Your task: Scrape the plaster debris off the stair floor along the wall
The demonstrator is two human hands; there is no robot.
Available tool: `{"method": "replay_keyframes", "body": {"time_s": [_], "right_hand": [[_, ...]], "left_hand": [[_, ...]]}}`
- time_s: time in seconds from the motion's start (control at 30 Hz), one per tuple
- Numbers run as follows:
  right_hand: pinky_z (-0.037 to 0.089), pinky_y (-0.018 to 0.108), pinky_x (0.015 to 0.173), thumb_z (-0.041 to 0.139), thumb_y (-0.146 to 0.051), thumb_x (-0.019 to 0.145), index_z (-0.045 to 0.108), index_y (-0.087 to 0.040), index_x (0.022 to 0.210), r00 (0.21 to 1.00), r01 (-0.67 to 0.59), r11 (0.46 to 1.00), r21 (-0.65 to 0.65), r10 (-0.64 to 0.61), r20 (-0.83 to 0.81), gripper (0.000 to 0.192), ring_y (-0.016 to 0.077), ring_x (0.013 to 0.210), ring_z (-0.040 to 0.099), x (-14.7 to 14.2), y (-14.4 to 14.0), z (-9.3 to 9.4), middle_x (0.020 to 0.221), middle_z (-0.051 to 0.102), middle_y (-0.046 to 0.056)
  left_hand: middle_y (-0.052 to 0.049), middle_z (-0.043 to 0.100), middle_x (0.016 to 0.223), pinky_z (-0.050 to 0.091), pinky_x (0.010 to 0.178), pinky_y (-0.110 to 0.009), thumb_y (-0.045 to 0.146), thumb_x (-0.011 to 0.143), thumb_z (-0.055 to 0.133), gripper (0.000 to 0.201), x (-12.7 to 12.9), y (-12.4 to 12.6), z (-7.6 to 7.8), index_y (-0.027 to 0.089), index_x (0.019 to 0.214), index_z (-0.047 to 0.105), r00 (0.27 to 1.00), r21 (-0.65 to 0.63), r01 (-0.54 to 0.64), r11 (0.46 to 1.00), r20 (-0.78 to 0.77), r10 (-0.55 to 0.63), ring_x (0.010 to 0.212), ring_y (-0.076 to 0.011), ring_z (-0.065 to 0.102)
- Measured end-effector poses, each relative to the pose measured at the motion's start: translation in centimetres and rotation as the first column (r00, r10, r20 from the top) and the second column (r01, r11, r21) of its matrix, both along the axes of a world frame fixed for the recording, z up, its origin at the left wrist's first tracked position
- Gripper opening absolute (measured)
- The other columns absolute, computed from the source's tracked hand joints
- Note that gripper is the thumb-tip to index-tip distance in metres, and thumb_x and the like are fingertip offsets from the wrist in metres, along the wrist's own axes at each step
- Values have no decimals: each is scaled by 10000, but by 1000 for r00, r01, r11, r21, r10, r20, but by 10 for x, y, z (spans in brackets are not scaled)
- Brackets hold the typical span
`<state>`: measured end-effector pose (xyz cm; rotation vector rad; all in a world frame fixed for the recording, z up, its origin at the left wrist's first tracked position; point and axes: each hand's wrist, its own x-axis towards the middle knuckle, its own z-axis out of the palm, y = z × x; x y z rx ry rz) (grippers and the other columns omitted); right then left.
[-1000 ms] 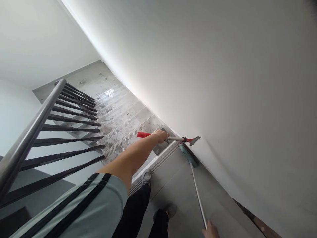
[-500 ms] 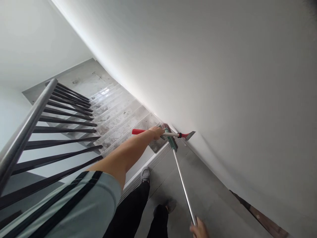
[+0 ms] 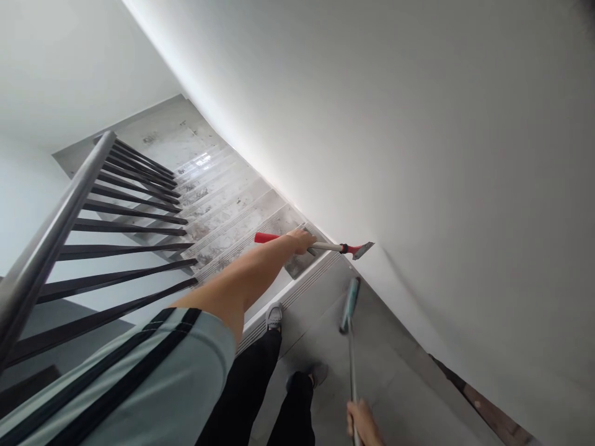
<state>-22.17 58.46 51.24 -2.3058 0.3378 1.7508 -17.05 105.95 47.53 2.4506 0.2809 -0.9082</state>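
Scraper (image 3: pixel 314 245): red grip at one end, pale shaft, red collar and a flat metal blade at the other. Held roughly level, out over the top stair edge. Blade tip sits at the foot of the wall (image 3: pixel 418 155), touching or just short of it; can't tell which.

Left hand (image 3: pixel 301 240): arm fully stretched, fingers wrapped tight round the scraper shaft, closer to the red grip than to the blade. Red grip sticks out free on the stairs side.

Right hand (image 3: pixel 361 426): at the bottom edge of the frame, partly cut off, fingers curled shut round a thin metal pole. That pole belongs to the broom (image 3: pixel 349 322). Its teal head is down on the landing (image 3: pixel 325 334), near the wall, just below the scraper blade and apart from it. Head is blurred.

Landing is grey tile, with a ribbed nosing strip at the top step. Stairs (image 3: pixel 227 210) run down and away from there, treads blotched with pale dusty marks, brighter patch at the far end.

Railing (image 3: pixel 56 229): round metal handrail on the left, dark flat balusters below it, well apart from both tools.

Person's own body in view: pale green sleeve with dark stripes, black trousers, one grey shoe (image 3: pixel 274 316) at the nosing, the other foot further back on the landing.
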Motion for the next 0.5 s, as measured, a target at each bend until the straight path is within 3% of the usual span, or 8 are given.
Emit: {"method": "replay_keyframes", "body": {"time_s": [0.13,0.23,0.33,0.5], "right_hand": [[246,193,296,395,-202,598,341,-209,495,975,179,983,30,-174,-137,116,64,259,315,16,84,-2,341,319,-85],[237,182,285,438,-265,564,348,-215,577,939,275,957,91,-247,-238,104,54,265,306,20,107,9,382,353,-100],[231,188,287,467,-289,571,359,-220,610,934,303,943,135,-265,-241,134,50,269,280,4,74,25,392,339,-104],[291,217,341,531,-267,582,367,-237,554,941,312,950,15,-307,-142,168,93,334,367,-34,-17,61,392,324,-68]], "left_hand": [[-79,609,1015,447,748,-293,265,676,598,404,0,4,-1,235,1072,523,1000,-6,-12,1000,-17,12,916,-225,568],[-79,615,993,446,757,-300,256,663,612,397,1,6,-2,223,1052,541,1000,-12,-8,1000,-24,8,901,-224,572],[-76,619,982,443,767,-297,258,656,620,399,2,5,-2,220,1047,549,1000,-25,-13,1000,-25,12,891,-216,574],[-67,610,1016,430,793,-280,264,648,628,440,2,0,-1,246,1079,539,997,-63,-65,996,-49,62,927,-207,557]]}}
